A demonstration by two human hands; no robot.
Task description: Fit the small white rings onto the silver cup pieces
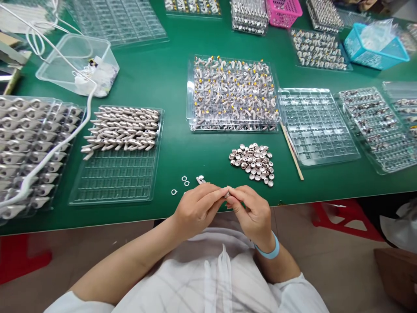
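Observation:
My left hand (195, 206) and my right hand (250, 213) meet at the near edge of the green table (176, 82), fingertips pinched together on a small metal part (227, 194) between them. The left hand also holds a small white piece (200, 179) that sticks out above its fingers. A pile of small round metal caps (254, 163) lies just beyond my right hand. Three small white rings (184, 181) lie on the table by my left hand. A blue band sits on my right wrist.
A clear tray half filled with white parts (120, 130) lies to the left, a fuller tray (233, 93) straight ahead, an empty tray (316, 126) to its right with a wooden stick (292, 152) beside it. More trays, a pink basket (283, 11), a blue basket (374, 45) and a clear tub (78, 65) stand farther back.

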